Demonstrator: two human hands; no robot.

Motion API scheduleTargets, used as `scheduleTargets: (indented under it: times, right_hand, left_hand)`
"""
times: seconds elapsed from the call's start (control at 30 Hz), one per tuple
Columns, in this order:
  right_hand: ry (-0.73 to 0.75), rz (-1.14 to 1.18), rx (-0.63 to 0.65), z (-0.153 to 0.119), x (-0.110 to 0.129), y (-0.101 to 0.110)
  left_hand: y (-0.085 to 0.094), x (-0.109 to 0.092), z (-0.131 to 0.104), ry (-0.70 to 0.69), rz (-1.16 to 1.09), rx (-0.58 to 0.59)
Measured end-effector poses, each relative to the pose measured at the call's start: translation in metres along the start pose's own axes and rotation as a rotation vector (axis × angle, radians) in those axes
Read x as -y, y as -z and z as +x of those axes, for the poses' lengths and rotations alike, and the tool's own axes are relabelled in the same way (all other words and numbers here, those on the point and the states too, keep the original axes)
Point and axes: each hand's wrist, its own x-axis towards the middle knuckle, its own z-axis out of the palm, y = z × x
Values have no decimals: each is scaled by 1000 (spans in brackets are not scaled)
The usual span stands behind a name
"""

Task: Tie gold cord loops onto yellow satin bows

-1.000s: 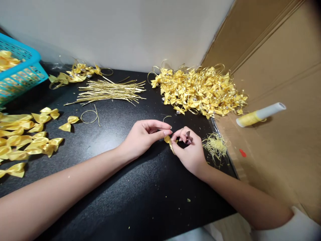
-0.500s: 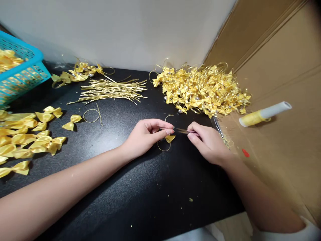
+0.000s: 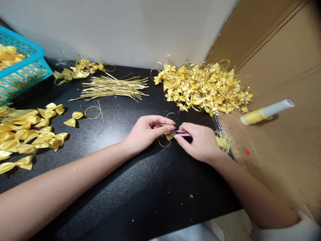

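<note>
My left hand [image 3: 151,132] pinches a small yellow bow [image 3: 169,137] between thumb and fingertips, and much of the bow is hidden. A thin gold cord [image 3: 164,146] loops out below those fingers, with a short end above. My right hand [image 3: 200,139] is closed around pink-handled thread snips [image 3: 184,133]. Their blades point left and reach the bow beside my left thumb. Whether the blades touch the cord I cannot tell.
Finished-looking bows with bells lie in a large heap [image 3: 200,88]. Gold cords [image 3: 115,87], loose bows [image 3: 37,137] and a teal basket [image 3: 37,55] are further left. Thread scraps [image 3: 222,141] lie at the right table edge, near a yellow-wrapped tube [image 3: 267,112] on cardboard.
My right hand has moved left, bringing the snips from a small gap away right up to the bow. My left hand keeps its pinch nearly in place. The view shifted slightly.
</note>
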Motion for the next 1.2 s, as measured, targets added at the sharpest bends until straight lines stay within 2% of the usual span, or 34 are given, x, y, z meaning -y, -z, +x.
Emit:
scheduleTargets:
  times: [0.3,0.4,0.47,0.57,0.63,0.7,0.77,0.83,0.9,0.93,1.0,1.1,1.2]
  right_hand:
    - [11,5,-48,0,2,-3]
    - [-20,4,-6,1,-1,7]
    - [-65,9,20,-1,-10,21]
    - [-200,2,-60,-12,-36,48]
    - [-282,-31,-144,-29,-58,64]
    - [-430,-114,-114,-51,-80,74]
    - [-536,-236,-112,-73,-98,77]
    - [-504,-331,-152,-92,-111,74]
    - [-457,-403,-174,-104,-120,67]
    - [-437,-429,-193,-107,-124,63]
    - [-415,-467,-251,-110,-131,55]
    - [-429,-516,-324,-109,-133,47]
    - [-388,-503,-440,-99,-112,47]
  left_hand:
    - [-1,-1,-1,-3,-20,11]
    - [1,1,2,-11,-38,-26]
    - [7,0,7,-45,-18,-103]
    - [25,-10,11,-151,205,-272]
    - [38,-22,9,-238,557,-308]
    - [45,-36,4,-357,934,-276]
    - [45,-45,-3,-404,1153,-256]
    - [39,-47,-9,-283,1218,-85]
    - [31,-44,-11,-109,1163,138]
    - [27,-42,-11,-65,1146,189]
    - [20,-37,-10,-62,1171,229]
    - [15,-32,-10,-120,1243,226]
    - [10,-25,-18,-144,1217,153]
